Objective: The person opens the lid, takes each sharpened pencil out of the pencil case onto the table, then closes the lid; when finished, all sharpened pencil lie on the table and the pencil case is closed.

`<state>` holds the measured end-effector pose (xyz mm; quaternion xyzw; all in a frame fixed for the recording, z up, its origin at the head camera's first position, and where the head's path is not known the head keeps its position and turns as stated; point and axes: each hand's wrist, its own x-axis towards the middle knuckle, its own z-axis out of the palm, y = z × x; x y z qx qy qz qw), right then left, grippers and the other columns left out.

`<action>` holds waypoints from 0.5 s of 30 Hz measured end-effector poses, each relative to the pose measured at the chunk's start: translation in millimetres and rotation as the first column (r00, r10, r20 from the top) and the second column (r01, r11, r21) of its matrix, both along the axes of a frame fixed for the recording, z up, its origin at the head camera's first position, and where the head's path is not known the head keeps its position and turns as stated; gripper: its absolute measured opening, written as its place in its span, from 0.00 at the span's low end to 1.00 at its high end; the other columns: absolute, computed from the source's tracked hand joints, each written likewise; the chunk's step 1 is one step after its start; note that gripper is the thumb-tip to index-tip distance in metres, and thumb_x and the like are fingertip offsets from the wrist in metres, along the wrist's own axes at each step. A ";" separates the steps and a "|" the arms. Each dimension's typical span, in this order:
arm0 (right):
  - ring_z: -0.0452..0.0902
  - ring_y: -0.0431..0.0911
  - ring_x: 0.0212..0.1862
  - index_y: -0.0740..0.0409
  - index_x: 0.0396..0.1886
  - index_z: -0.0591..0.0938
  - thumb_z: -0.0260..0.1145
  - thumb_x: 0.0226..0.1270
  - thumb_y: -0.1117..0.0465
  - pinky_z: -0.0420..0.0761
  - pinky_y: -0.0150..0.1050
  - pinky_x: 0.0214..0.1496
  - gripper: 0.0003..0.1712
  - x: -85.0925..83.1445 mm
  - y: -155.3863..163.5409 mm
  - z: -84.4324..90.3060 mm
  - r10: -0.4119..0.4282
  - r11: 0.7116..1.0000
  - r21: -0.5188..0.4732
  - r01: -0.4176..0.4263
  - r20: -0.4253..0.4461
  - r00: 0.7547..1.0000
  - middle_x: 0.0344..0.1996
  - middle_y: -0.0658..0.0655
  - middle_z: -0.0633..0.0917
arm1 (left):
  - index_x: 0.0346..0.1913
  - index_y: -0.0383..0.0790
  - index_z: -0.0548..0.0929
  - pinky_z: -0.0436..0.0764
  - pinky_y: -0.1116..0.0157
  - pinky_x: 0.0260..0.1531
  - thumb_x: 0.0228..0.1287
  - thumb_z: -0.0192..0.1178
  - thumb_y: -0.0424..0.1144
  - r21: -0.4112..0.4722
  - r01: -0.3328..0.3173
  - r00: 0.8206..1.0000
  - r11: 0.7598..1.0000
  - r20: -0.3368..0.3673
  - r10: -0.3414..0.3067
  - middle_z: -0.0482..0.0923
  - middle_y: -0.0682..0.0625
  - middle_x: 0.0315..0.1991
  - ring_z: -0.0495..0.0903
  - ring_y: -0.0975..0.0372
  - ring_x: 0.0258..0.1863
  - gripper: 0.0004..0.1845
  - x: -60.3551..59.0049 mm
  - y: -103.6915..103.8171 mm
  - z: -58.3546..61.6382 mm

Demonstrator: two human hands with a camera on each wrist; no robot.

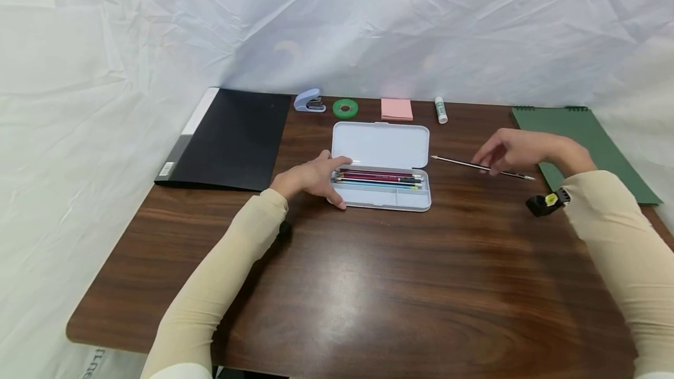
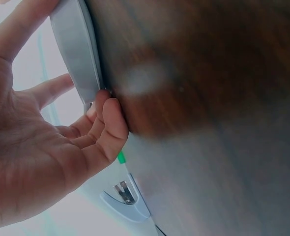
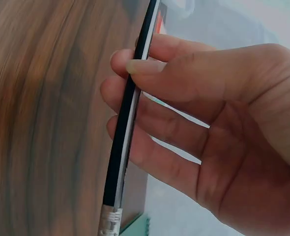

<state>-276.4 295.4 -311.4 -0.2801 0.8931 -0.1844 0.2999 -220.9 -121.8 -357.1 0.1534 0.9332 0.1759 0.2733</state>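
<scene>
An open white pencil case (image 1: 381,144) lies in the middle of the table, its lid folded back. Several pencils (image 1: 376,179) lie lengthwise in its long compartment. My left hand (image 1: 314,175) holds the case's left end, thumb at the front edge; the left wrist view shows curled fingers against the case's side (image 2: 75,46). To the right of the case, above the table, my right hand (image 1: 518,148) pinches a black-and-white striped pencil (image 3: 119,142) between thumb and fingers. Its sharpened tip points left toward the case, and its metal-banded end points right.
Along the back stand a light blue stapler (image 1: 309,101), green tape roll (image 1: 345,108), pink sticky notes (image 1: 396,109) and a glue stick (image 1: 440,110). A black folder (image 1: 231,139) lies left; a green spiral pad (image 1: 605,145) lies right, partly behind my right wrist.
</scene>
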 end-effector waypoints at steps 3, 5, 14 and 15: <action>0.82 0.37 0.37 0.71 0.54 0.83 0.66 0.62 0.75 0.82 0.34 0.40 0.19 -3.7 10.2 -4.6 -0.015 1.000 0.003 0.015 0.039 0.999 0.39 0.59 0.87 | 0.78 0.59 0.56 0.72 0.53 0.55 0.48 0.78 0.55 0.000 -0.003 1.000 1.000 0.002 0.003 0.57 0.43 0.61 0.68 0.50 0.56 0.56 -0.3 -0.4 0.3; 0.82 0.37 0.36 0.73 0.53 0.82 0.66 0.61 0.76 0.82 0.34 0.39 0.19 -6.1 14.0 -8.1 -0.018 1.000 -0.002 0.018 0.047 0.999 0.39 0.60 0.87 | 0.78 0.59 0.56 0.72 0.53 0.55 0.48 0.78 0.55 -0.001 -0.004 1.000 1.000 0.004 0.004 0.57 0.43 0.61 0.68 0.50 0.56 0.56 -0.3 -0.7 0.3; 0.82 0.38 0.39 0.70 0.51 0.84 0.68 0.58 0.76 0.81 0.34 0.40 0.19 -14.2 17.1 -22.6 -0.019 0.999 0.038 0.021 -0.055 0.998 0.42 0.61 0.87 | 0.78 0.59 0.56 0.73 0.52 0.55 0.48 0.78 0.55 0.001 -0.008 1.000 1.000 0.005 0.008 0.57 0.43 0.62 0.68 0.50 0.56 0.56 0.4 0.6 0.0; 0.82 0.41 0.41 0.69 0.51 0.85 0.68 0.58 0.76 0.82 0.35 0.40 0.18 -14.3 16.3 -24.1 -0.021 0.999 0.044 0.024 -0.066 0.998 0.43 0.61 0.87 | 0.78 0.59 0.56 0.73 0.52 0.56 0.48 0.78 0.55 0.003 -0.007 1.000 1.000 0.004 0.007 0.57 0.43 0.62 0.68 0.50 0.56 0.56 0.7 0.8 0.1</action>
